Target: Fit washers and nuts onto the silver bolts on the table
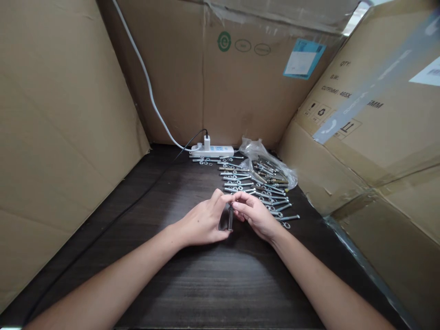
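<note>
Over the middle of the dark tabletop [206,284], my left hand [205,220] grips a metal bolt [230,219] lengthwise, its thumb at the lower end and its fingers near the upper end. The bolt stands roughly upright in the view. My right hand [256,214] pinches at the bolt's upper end, the fingertips meeting those of my left hand. Whatever small part lies between the right fingertips is hidden. Just beyond my hands, several bolts [237,178] lie in rows with washers [286,225] and other small rings beside them.
A clear plastic bag [290,176] holding more metal hardware lies at the back right. Behind the rows sits a white power strip [220,150] with a charger [206,143] plugged in. A black cable [137,199] crosses the left side. Cardboard walls [240,91] enclose the table.
</note>
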Tool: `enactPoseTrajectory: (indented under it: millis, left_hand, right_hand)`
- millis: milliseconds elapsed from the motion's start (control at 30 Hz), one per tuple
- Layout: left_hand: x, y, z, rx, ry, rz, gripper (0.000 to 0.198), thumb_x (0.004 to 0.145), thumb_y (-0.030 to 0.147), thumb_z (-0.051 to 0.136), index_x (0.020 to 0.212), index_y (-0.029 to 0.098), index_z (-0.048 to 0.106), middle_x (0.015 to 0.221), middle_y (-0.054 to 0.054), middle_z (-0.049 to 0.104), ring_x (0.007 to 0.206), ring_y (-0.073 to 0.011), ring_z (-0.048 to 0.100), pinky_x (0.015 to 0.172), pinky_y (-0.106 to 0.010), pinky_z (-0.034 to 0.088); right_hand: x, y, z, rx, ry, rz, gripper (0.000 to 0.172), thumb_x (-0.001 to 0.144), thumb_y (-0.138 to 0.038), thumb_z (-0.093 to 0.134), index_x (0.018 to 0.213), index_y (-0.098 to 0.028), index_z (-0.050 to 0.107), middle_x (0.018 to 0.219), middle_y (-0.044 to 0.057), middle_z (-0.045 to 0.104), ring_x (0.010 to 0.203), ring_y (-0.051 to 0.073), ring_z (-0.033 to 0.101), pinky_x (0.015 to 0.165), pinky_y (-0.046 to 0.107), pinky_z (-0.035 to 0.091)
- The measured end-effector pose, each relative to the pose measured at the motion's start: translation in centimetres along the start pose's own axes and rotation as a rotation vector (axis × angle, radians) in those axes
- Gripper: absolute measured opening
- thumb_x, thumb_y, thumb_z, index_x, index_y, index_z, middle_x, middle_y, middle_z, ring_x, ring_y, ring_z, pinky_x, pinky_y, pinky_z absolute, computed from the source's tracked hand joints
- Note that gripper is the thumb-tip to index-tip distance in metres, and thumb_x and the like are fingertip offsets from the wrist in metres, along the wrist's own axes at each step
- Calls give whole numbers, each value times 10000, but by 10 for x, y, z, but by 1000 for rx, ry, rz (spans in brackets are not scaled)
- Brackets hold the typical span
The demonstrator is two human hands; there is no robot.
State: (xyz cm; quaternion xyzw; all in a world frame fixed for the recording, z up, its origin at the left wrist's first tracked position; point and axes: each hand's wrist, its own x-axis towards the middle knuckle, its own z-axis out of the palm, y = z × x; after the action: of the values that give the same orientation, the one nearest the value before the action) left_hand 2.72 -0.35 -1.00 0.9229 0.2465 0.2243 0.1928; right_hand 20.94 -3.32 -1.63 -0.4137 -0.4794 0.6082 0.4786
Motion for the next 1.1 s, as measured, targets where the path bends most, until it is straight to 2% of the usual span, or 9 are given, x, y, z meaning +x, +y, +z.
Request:
enactPoseTrajectory:
  millis: [267,533,667,767,867,1100]
  left_hand:
    - [-1,1,0,19,-10,-8,769,679,250,673,1315,267,241,1025,-34,402,694,-147,531,632,-343,509]
    - [-1,1,0,-2,-1,14,757,678,229,666,1309,267,249,1028,-36,403,723,-160,545,644,-348,511]
    - [-1,1,0,-4,-9,7,743,679,237,666,1298,258,257,1040,-40,405,704,-150,544,640,-339,510]
    - [-1,0,0,0,3,3,745,693,242,651,1315,275,243,1034,-34,399,670,-127,529,626,-326,504]
    - [-1,-1,1,-9,14,17,755,693,235,640,1329,297,238,1016,-25,396,694,-132,534,630,-319,500]
    - [-1,-2,2,-5,6,11,759,685,228,658,1316,289,239,1036,-33,398,714,-143,532,639,-331,502]
  right_hand:
    - [-1,-2,1,138,-48,35,128,781,-287,619,825,-168,632,661,-15,484,573,92,407,509,226,282]
    - [-1,0,-1,32,-43,9,215,729,-350,704,833,-191,604,677,-39,483,553,77,376,513,223,282]
    - [-2,-2,1,64,-46,10,206,737,-345,695,816,-200,573,681,-41,478,558,80,384,513,218,287]
    - [-2,-4,2,110,-55,25,164,782,-347,623,838,-193,607,693,-14,507,591,102,426,520,227,302]
    - [-2,-6,1,123,-62,40,172,763,-337,622,805,-172,644,726,15,542,625,120,449,520,237,307]
    - [-1,-4,1,70,-45,22,194,725,-324,703,823,-197,593,674,-42,485,547,74,386,514,219,287]
